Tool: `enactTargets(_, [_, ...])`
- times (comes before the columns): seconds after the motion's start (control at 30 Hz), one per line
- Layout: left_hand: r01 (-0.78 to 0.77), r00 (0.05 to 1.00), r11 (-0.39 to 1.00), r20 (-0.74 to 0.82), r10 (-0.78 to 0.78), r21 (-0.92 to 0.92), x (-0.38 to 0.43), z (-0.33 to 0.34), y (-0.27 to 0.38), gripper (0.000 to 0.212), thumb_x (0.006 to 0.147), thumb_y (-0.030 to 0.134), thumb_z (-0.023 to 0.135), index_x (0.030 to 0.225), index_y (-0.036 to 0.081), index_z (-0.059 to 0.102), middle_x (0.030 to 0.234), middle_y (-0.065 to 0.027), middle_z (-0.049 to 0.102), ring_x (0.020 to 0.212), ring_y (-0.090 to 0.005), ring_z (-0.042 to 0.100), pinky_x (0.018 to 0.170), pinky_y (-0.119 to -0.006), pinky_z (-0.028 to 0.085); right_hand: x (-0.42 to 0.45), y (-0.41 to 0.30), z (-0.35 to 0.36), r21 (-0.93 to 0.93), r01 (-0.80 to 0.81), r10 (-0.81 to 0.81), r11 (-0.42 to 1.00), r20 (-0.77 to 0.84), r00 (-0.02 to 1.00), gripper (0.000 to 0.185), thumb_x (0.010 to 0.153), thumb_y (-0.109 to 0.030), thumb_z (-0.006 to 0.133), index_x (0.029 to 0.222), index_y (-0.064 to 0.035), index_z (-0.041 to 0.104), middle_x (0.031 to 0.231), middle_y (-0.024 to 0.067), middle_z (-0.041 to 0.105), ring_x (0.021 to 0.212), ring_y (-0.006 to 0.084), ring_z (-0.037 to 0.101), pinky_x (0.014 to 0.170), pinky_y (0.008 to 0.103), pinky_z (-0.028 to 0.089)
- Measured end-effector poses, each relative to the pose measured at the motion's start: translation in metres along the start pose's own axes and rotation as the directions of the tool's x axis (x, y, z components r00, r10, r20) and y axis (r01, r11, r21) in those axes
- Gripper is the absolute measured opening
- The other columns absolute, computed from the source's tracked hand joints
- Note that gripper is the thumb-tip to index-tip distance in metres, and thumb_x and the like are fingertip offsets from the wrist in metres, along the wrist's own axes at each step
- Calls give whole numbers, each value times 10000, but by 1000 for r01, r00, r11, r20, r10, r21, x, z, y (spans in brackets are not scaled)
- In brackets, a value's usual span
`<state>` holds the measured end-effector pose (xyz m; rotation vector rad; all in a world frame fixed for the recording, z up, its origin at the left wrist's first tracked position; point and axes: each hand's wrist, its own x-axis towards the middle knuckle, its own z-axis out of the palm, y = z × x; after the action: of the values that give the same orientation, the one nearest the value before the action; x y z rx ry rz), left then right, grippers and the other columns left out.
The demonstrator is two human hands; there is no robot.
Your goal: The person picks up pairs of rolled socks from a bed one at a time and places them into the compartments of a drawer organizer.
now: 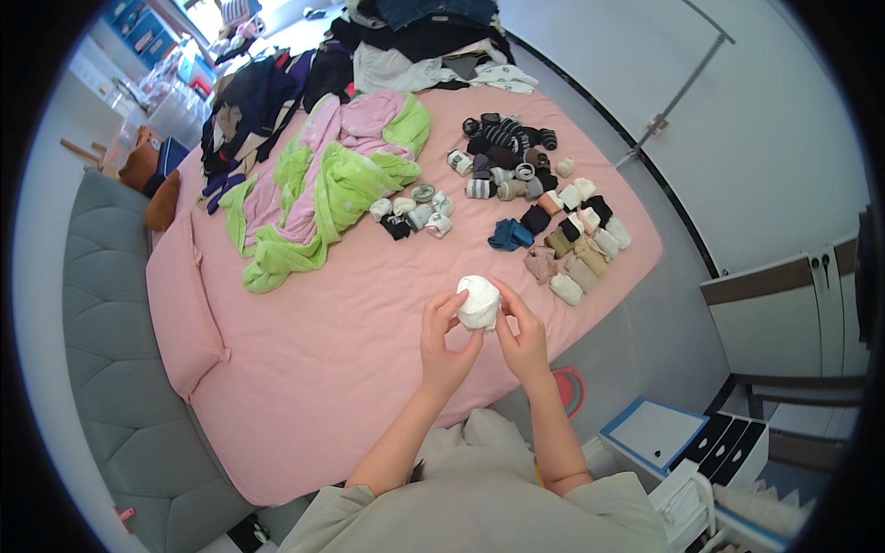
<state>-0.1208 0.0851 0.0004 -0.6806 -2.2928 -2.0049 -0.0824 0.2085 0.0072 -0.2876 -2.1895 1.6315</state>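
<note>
Between my two hands, above the pink bedsheet (332, 366), is a white rolled cloth bundle (478, 303). My left hand (446, 339) grips its left and lower side with the fingers and thumb. On its right side, the fingers of my right hand (518, 328) press against it. Beyond my hands, to the right, lie rows of folded cloth bundles (584, 249) in white, beige, black and pink. Farther back is a group of dark and striped rolled socks (508, 155). A smaller cluster of rolled socks (418, 211), mostly white, lies left of these.
A crumpled green and pink blanket (339, 180) spreads over the bed's left side. Piles of clothes (422, 41) cover the far end. A pink pillow (183, 311) leans by the grey padded headboard (104, 332). Right of the bed stand drawers (719, 446) and a white cabinet (767, 325).
</note>
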Motion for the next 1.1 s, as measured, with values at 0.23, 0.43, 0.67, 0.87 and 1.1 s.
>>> enactTargets(0.23, [-53, 997, 999, 56, 53, 1, -47, -34, 37, 574, 676, -71, 639, 1211, 59, 477, 1193, -90, 433, 1082, -198, 499, 847, -302, 488, -67, -58, 5, -67, 26, -32, 997, -93, 995, 408, 840, -13, 527, 1245, -67, 520, 968, 162, 636, 860, 235, 643, 753, 322, 492])
enactTargets(0.43, [-115, 962, 993, 248, 115, -18, -67, -64, 72, 544, 680, -24, 662, 1188, 65, 488, 1130, -81, 498, 995, -186, 542, 806, -313, 478, -125, -90, -1, -131, -31, 18, 991, -99, 995, 448, 852, -32, 532, 1293, -64, 464, 879, 132, 648, 809, 210, 644, 743, 312, 485])
enactTargets(0.67, [-236, 852, 965, 452, 263, -116, -91, -67, 99, 498, 653, 21, 711, 1118, 46, 537, 1032, -107, 553, 857, -234, 590, 743, -310, 492, -186, -115, -28, 73, -149, 156, 986, -97, 983, 440, 874, -68, 524, 1306, -47, 445, 821, 87, 641, 785, 98, 600, 720, 255, 454])
enactTargets(0.87, [-41, 774, 950, 592, 226, -309, -116, -49, 104, 501, 666, 25, 712, 1128, 50, 522, 1069, -86, 539, 914, -198, 584, 791, -319, 479, -232, -123, -39, 199, -149, 192, 969, -218, 957, 421, 882, -54, 516, 1297, -25, 449, 762, 9, 600, 733, 46, 531, 705, 222, 427])
enactTargets(1.1, [239, 629, 865, 749, 207, -440, -139, -19, 119, 525, 685, 37, 701, 1161, 64, 484, 1126, -66, 515, 1008, -183, 560, 858, -329, 447, -270, -128, -66, 382, -77, 209, 921, -316, 926, 394, 881, -58, 542, 1270, -36, 480, 751, -10, 593, 720, 38, 524, 700, 229, 448])
